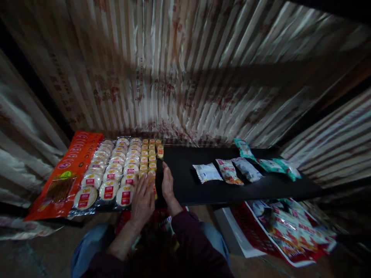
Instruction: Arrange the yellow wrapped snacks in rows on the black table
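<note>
My left hand (142, 202) lies with fingers stretched over the near end of the rows of small yellow packets (144, 158). Just right of these rows, my right hand (168, 184) stands on edge, its fingers straight and the palm turned toward the packets. I see nothing held in either hand. Left of the yellow packets are overlapping rows of round, clear-wrapped crackers (108, 190) with red labels. One yellow packet (160, 151) sits slightly apart at the back right of its rows. What lies under my left fingers is partly hidden.
Overlapping orange bags (65, 170) line the left end of the black shelf (182, 189). Toward the right lie white snack bags (207, 172), a red-and-white bag (228, 171) and teal bags (271, 165). Below is a large red bag of packets (292, 227) beside a white box (234, 231). Pleated sheeting (174, 77) hangs behind.
</note>
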The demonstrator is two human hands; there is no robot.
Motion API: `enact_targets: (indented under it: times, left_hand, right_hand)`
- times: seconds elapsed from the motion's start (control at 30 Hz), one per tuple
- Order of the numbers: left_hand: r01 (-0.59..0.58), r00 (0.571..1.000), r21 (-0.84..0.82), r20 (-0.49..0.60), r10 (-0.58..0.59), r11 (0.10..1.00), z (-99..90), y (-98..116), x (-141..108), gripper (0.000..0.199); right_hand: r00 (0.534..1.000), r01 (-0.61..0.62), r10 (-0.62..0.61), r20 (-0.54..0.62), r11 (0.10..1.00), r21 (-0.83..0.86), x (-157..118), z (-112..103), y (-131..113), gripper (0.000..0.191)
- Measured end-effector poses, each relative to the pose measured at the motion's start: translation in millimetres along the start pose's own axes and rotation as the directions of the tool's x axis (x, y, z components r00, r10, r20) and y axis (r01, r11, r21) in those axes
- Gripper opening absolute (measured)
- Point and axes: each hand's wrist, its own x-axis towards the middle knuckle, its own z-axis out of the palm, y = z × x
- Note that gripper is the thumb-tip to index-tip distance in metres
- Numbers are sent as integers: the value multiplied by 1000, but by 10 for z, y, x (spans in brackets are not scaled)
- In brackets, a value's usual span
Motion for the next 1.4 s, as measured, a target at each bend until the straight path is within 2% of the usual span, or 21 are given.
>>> enact_targets:
  times: [0.1,0.23,0.37,0.5,0.67,0.77,0.83,0.9,1.0,1.1,1.23,1.27,1.3,1.33,1.37,1.4]
  left_hand:
    - [-116,991,-151,47,124,982,54,261,-382,44]
    - [-59,992,-196,94,78,979,130,527,-849,46]
    - [-32,980,-210,186,72,977,138,632,-1184,45]
    - [14,963,-191,267,39,981,111,611,-1430,42]
    - [65,939,-129,344,-17,990,84,445,-1700,42]
    - [116,892,-83,447,-67,990,105,302,-1863,45]
    - [216,855,-7,485,-186,976,139,222,-1952,44]
    - [298,817,36,508,-274,954,177,173,-2007,45]
    - [318,771,16,577,-269,948,212,154,-2030,43]
    - [318,759,16,595,-265,948,206,155,-1990,38]
    - [375,757,147,521,-394,915,168,45,-1798,35]
    - [401,745,177,508,-432,899,164,-15,-1728,36]
    - [436,720,214,499,-482,874,166,-86,-1656,36]
    - [463,677,242,524,-516,853,175,-166,-1587,35]
    - [496,602,277,573,-556,823,191,-250,-1524,32]
    - [511,563,288,600,-568,810,215,-332,-1472,26]
  right_hand:
    - [1000,-22,22,-22,1000,17,-316,-167,24,65]
    - [996,-40,42,-75,999,30,-756,-373,16,64]
    - [996,-53,49,-79,997,-51,-1142,-543,-5,57]
    - [996,82,-88,-25,976,-202,-1397,-618,13,48]
    - [971,241,-221,95,892,-382,-1539,-606,125,41]
    - [953,296,-224,204,826,-479,-1659,-650,296,34]
    - [954,273,-151,259,795,-542,-1774,-713,443,35]
    - [954,217,-38,297,770,-600,-1892,-785,579,38]
    - [926,233,38,375,725,-648,-2006,-857,697,37]
    - [909,294,8,417,698,-653,-2032,-861,701,39]
    - [866,362,-40,498,737,-571,-2068,-813,673,44]
    - [853,368,-34,521,748,-553,-2092,-801,676,45]
    - [840,365,-17,542,757,-542,-2120,-791,684,46]
    - [830,355,8,558,764,-539,-2150,-784,694,47]
    - [819,341,38,572,769,-540,-2178,-779,706,48]
    - [807,327,71,586,774,-543,-2202,-775,719,49]
